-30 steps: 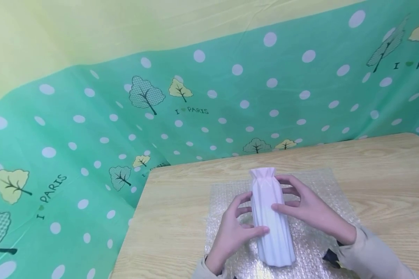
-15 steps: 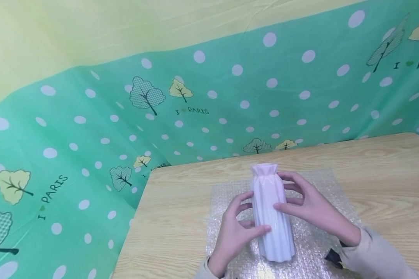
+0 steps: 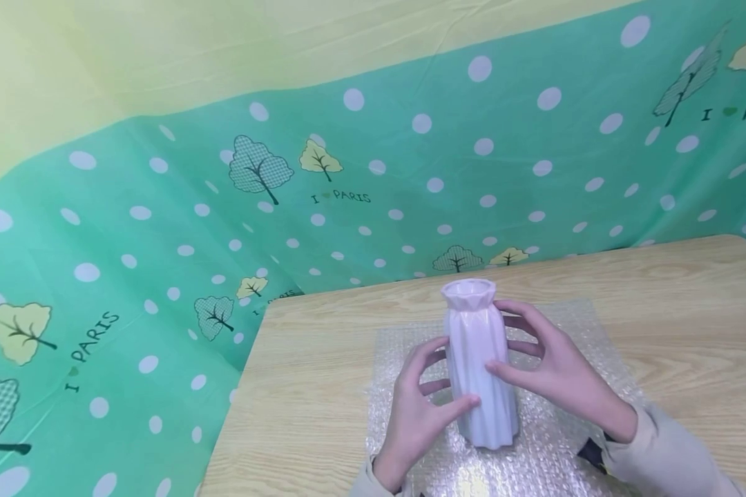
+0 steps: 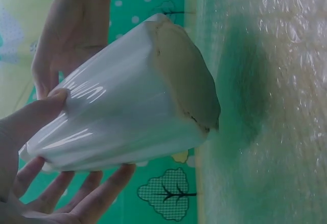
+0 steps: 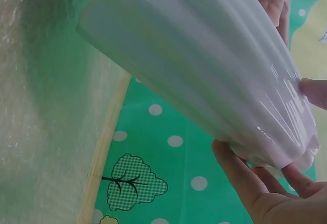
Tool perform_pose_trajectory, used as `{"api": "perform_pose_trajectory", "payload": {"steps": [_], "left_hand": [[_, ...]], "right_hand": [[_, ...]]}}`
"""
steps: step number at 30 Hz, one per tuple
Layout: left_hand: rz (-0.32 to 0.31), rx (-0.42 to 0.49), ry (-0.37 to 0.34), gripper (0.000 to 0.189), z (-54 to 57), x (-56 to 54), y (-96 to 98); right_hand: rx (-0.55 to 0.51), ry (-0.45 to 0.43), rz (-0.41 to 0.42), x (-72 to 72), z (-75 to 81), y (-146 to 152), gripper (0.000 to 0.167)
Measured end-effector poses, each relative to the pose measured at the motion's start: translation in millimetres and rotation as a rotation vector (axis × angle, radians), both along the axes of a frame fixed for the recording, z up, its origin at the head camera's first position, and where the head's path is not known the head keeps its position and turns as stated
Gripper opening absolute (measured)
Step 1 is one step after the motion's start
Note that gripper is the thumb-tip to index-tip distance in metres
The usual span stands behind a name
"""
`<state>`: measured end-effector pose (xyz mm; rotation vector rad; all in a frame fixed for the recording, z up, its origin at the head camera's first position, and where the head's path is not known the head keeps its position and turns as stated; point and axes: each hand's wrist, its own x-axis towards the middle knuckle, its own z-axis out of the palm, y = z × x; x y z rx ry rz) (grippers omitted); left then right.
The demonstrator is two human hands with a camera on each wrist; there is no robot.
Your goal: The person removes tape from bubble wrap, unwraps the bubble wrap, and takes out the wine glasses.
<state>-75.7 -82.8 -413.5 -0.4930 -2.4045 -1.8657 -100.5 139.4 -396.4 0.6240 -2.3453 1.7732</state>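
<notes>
A glossy fluted vase [image 3: 480,373], pinkish white at its ruffled neck and bluish white lower down, tilts above a sheet of bubble wrap [image 3: 553,442]. My left hand [image 3: 413,407] grips its lower left side, thumb across the front and fingers along the flank. On the upper right, my right hand [image 3: 553,366] holds it the same way, fingers close below the neck. The left wrist view shows the vase's unglazed tan base [image 4: 186,75] raised off the bubble wrap, over its shadow. The vase's mouth faces up and away, with its opening showing in the head view.
Bubble wrap lies flat on a light wood-grain table [image 3: 304,386]. Behind and to the left hangs a green dotted curtain [image 3: 348,172] printed with trees and lettering. A small black piece [image 3: 593,455] shows by the right sleeve [image 3: 665,449].
Both hands have tipped the vase more upright, its base swinging up and back from the near side. The mouth's opening has come into sight. Both grips stay much the same.
</notes>
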Motion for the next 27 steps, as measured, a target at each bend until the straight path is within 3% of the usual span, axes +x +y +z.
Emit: {"api": "perform_pose_trajectory", "payload": {"steps": [12, 20, 27], "left_hand": [[-0.027, -0.017, 0.051, 0.077, -2.6, -2.1, -2.1], [-0.067, -0.012, 0.149, 0.077, -9.2, -7.0, -4.4], [-0.082, -0.012, 0.189, 0.078, -14.1, -8.7, -5.3]], "right_hand": [[-0.006, 0.025, -0.008, 1.2, -0.3, -1, 0.081], [0.001, 0.093, -0.037, 3.5, 1.0, -5, 0.083], [-0.004, 0.133, -0.045, 5.5, -0.7, -6, 0.085]]}}
